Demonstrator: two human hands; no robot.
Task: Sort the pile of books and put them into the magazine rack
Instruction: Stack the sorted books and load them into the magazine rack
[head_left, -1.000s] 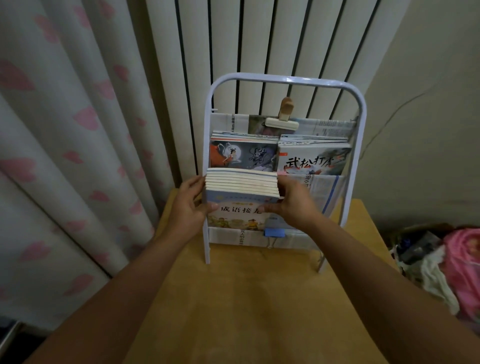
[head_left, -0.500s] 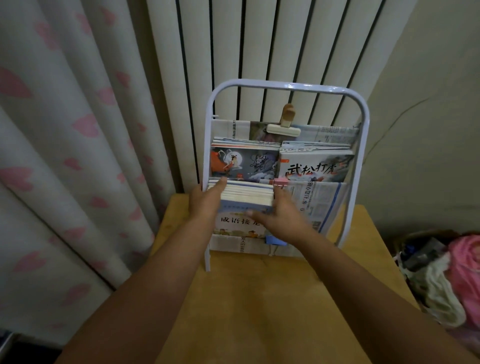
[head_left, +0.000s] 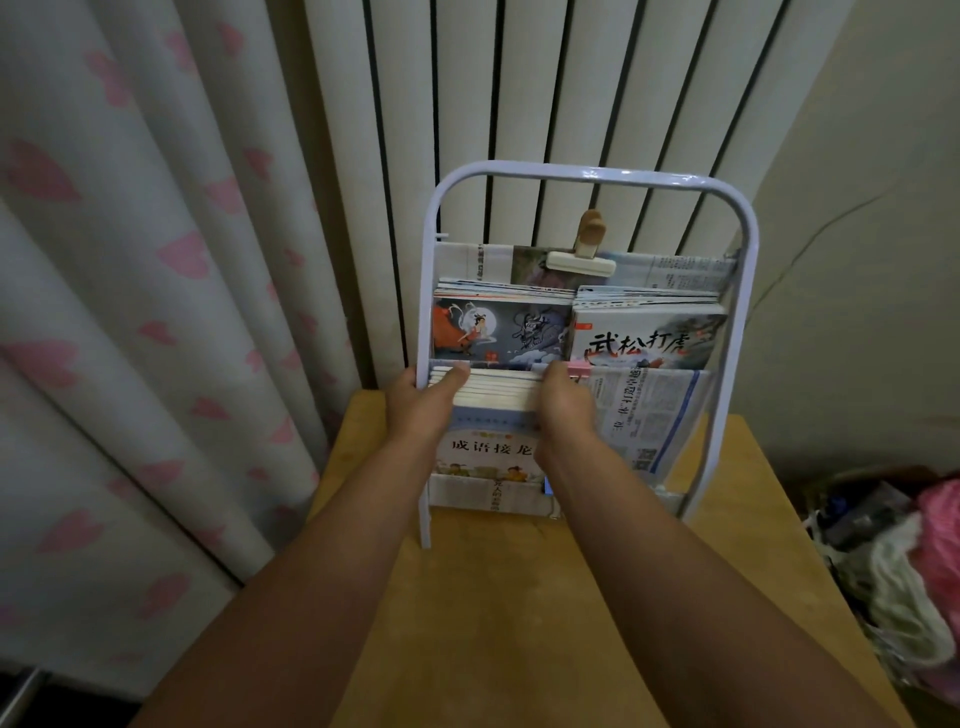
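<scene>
A white metal magazine rack (head_left: 748, 291) stands on a wooden table (head_left: 519, 623), its tiers lined with newspaper. A stack of thin books (head_left: 496, 389) sits in the lower left pocket, its front cover pale blue with Chinese characters. My left hand (head_left: 423, 402) grips the stack's left edge, thumb across the top edges. My right hand (head_left: 563, 402) grips its right edge. The upper tier holds a second stack with an illustrated cover (head_left: 501, 327) on the left and a third with bold calligraphy (head_left: 647, 338) on the right.
A beige clip (head_left: 584, 257) pins newspaper to the top rail. A radiator (head_left: 519, 93) and wall stand behind the rack, and a heart-patterned curtain (head_left: 130, 312) hangs at left. A heap of cloth and bags (head_left: 904, 561) lies to the table's right.
Both hands have slid up the lower stack to its top edges and closed in on its sides. The camera has come nearer to the rack.
</scene>
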